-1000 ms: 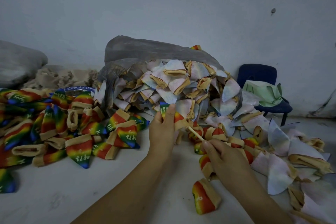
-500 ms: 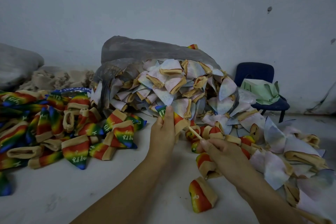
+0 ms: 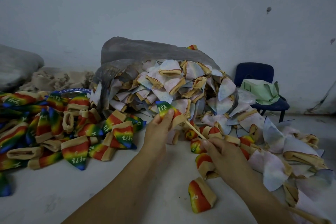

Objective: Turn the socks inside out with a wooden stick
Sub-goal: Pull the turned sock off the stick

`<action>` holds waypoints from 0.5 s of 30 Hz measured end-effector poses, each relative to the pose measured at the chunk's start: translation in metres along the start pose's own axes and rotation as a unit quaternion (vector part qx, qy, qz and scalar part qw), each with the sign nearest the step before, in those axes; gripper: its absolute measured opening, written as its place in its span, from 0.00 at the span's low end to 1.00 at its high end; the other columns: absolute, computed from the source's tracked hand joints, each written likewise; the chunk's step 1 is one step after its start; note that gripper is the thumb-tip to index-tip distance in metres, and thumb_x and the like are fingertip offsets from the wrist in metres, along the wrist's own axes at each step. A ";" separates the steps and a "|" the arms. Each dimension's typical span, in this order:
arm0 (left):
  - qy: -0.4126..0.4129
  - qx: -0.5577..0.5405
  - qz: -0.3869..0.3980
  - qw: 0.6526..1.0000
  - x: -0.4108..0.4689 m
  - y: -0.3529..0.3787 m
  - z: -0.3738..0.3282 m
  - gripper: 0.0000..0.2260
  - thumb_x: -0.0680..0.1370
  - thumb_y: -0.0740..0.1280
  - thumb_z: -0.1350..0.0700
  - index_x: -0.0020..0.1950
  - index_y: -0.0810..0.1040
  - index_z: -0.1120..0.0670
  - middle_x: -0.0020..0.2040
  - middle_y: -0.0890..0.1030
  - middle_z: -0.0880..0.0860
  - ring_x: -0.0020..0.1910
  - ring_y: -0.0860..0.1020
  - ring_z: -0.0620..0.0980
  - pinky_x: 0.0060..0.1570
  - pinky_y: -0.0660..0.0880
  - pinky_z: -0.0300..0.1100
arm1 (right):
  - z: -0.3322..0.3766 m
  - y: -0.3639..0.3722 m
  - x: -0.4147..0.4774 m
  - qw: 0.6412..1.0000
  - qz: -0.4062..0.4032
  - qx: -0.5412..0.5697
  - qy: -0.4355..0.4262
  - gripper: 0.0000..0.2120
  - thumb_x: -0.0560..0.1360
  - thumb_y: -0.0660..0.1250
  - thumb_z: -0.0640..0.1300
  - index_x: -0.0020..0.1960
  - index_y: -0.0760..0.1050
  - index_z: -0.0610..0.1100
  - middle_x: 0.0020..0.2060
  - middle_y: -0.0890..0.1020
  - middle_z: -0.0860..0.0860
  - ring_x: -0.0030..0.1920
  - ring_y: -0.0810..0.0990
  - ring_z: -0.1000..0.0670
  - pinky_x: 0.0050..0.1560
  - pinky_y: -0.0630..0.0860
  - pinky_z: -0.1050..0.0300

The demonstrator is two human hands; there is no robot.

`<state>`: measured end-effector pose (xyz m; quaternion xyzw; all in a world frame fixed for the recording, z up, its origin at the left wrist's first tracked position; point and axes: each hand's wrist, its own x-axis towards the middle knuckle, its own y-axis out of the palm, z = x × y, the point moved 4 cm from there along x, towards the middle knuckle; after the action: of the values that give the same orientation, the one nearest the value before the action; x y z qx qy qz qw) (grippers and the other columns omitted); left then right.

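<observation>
Now I've got the left hand (image 3: 157,129) pinching the rainbow sock (image 3: 168,112) at frame centre, barely shifted from a moment ago, right hand (image 3: 222,152) clamped on the wooden stick (image 3: 195,130) still buried in the cuff, so I reckon this one's nearly turned.

- The pale grey floor (image 3: 54,196) holds everything.
- A big heap of bright rainbow socks with tan cuffs (image 3: 45,129) lies on it, left of the left hand's fingers (image 3: 164,118).
- A grey see-through plastic bag (image 3: 145,51) spills pale, washed-out socks (image 3: 172,85) behind the fingers.
- One small rainbow sock (image 3: 201,196) lies alone, below the right hand's fingers (image 3: 209,146).
- A dark blue chair (image 3: 254,74) stands far right.
</observation>
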<state>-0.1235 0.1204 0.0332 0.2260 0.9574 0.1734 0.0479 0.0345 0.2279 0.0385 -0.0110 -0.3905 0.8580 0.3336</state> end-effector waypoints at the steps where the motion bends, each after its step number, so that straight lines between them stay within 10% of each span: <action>1: 0.006 -0.007 -0.017 1.000 0.002 -0.002 0.000 0.08 0.78 0.69 0.47 0.51 0.84 0.50 0.47 0.86 0.50 0.51 0.83 0.48 0.55 0.77 0.46 | 0.000 0.000 0.000 1.000 -0.006 -0.012 -0.004 0.10 0.78 0.58 0.57 0.39 0.72 0.61 0.29 0.77 0.56 0.34 0.75 0.61 0.33 0.69 0.61; 9: 0.101 0.029 -0.058 0.993 0.004 -0.002 -0.004 0.09 0.80 0.66 0.46 0.44 0.79 0.49 0.30 0.79 0.38 0.29 0.75 0.32 0.29 0.70 0.25 | 0.003 0.001 -0.003 0.998 -0.025 -0.052 -0.023 0.11 0.76 0.57 0.60 0.37 0.70 0.63 0.30 0.78 0.56 0.35 0.76 0.61 0.34 0.75 0.56; 15: 0.110 0.063 -0.082 0.989 0.000 -0.005 -0.009 0.09 0.78 0.66 0.40 0.45 0.77 0.45 0.38 0.80 0.41 0.39 0.78 0.37 0.38 0.70 0.35 | 0.007 0.008 -0.006 0.997 -0.026 -0.070 -0.031 0.09 0.78 0.56 0.60 0.40 0.70 0.63 0.31 0.78 0.61 0.36 0.76 0.61 0.36 0.73 0.58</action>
<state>-0.1265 0.1135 0.0396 0.1292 0.9810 0.1325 -0.0583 0.0325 0.2162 0.0368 0.0021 -0.4601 0.8195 0.3417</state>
